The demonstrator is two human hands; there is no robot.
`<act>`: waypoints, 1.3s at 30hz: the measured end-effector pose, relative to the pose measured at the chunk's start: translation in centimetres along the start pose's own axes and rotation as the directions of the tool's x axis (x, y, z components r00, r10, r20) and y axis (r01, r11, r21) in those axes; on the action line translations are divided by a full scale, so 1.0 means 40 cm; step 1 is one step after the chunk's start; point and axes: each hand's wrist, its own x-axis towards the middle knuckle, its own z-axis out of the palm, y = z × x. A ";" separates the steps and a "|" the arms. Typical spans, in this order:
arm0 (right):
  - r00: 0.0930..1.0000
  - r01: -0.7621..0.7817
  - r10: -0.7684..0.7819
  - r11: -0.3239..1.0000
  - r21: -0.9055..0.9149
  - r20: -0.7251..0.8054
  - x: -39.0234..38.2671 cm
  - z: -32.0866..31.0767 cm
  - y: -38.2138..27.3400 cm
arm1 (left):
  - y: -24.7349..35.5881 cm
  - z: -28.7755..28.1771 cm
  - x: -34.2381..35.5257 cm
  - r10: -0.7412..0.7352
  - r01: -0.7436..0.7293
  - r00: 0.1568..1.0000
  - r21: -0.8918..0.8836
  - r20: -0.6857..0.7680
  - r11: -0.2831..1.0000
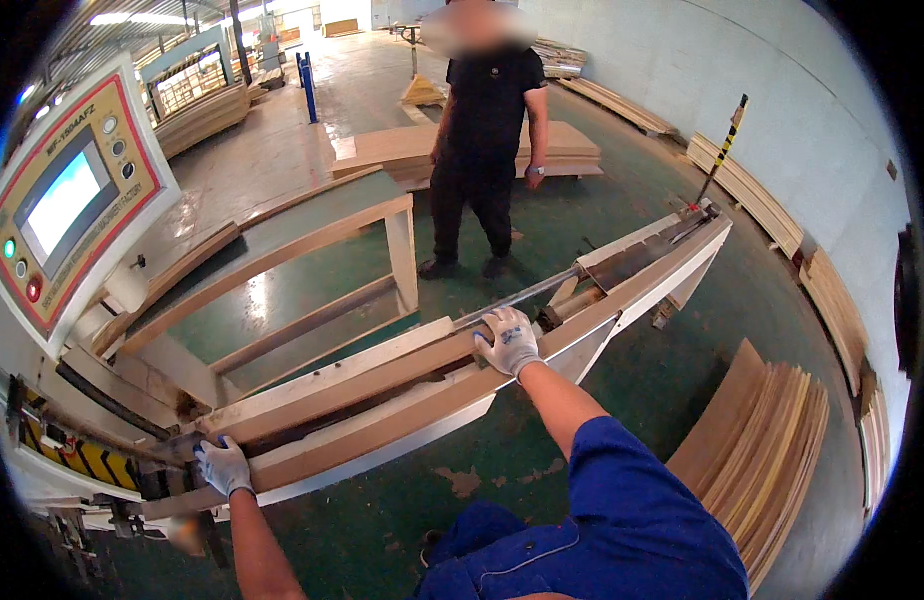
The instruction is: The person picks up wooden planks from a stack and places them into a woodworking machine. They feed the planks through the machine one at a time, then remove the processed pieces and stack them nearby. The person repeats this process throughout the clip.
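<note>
A long machine bed made of wooden rails (382, 432) runs from the machine at left up to the far right, with a dark slot between the rails. My left hand (224, 465), in a pale glove with blue fingertips, rests on the near rail close to the machine, its fingers apart. Farther right, my right hand (509, 342), gloved the same way, lies across the rails with fingers spread. Beside its fingertips ends a pale strip on the far rail, and a metal rod (527, 292) runs on from there. What lies under both palms is hidden.
A control panel (72, 205) with a lit screen stands at left, above black-and-yellow striping (77, 460). A person in black (482, 130) stands beyond the bed, before stacked boards (572, 150). A wooden frame (312, 330) adjoins it. Thin sheets (757, 450) are stacked at right.
</note>
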 end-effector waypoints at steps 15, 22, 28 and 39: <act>1.000 0.023 -0.023 0.999 -0.049 0.005 0.003 0.027 0.011 | -0.043 0.049 0.019 0.032 -0.031 0.997 0.019 -0.069 0.999; 0.995 -0.030 0.039 0.995 -0.092 0.096 0.014 0.022 0.018 | 0.011 -0.003 0.003 0.029 -0.028 0.999 -0.020 0.031 0.999; 1.000 0.011 -0.010 0.999 -0.042 0.018 0.015 0.022 0.016 | -0.002 0.031 0.010 -0.001 0.001 0.999 0.021 -0.036 1.000; 0.998 0.003 0.002 0.998 -0.068 0.063 0.018 0.027 0.017 | -0.011 0.027 0.013 -0.018 0.019 1.000 0.027 -0.023 0.999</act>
